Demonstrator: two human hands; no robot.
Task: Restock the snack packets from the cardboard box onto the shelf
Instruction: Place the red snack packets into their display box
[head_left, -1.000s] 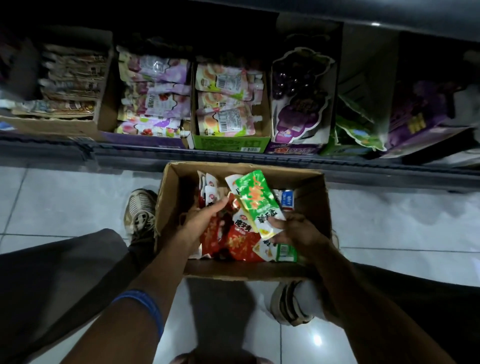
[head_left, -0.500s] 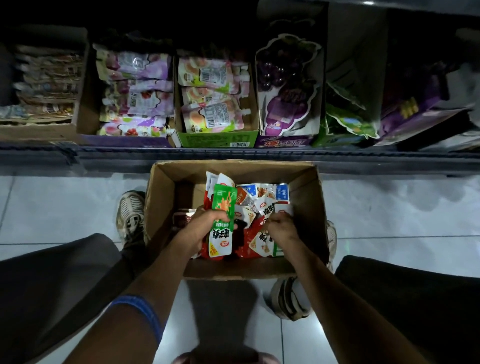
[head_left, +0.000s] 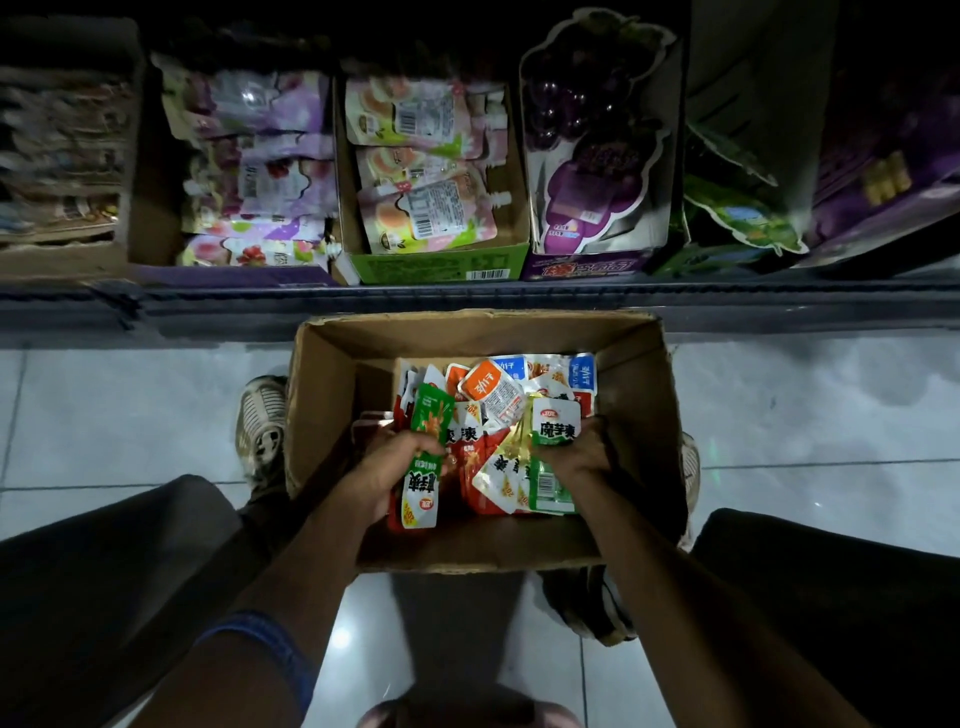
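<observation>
My left hand (head_left: 400, 470) is curled round a long green snack packet (head_left: 427, 457), gripping it about its middle, and my right hand (head_left: 576, 462) is closed on a small bunch of packets (head_left: 540, 467) fanned out between thumb and fingers — a white-and-green one stands up at the top of that bunch. Both hands are down inside the cardboard box (head_left: 639, 374), near its closer wall; the loose snack packets (head_left: 498, 395) lie heaped just beyond my fingers, towards the far wall.

These packets look light and thin, foil or plastic film, so I judge them slick and floppy — a fan of them could slide apart if I squeeze only the edges. Better to pinch across the flat middle, where the filling gives some body, and keep the bunch small. They seem hardly fragile, though crushing would crease them.

The shelf (head_left: 467, 301) runs beyond the box, well past my hands, with open trays of pouches (head_left: 426, 171) on it.
</observation>
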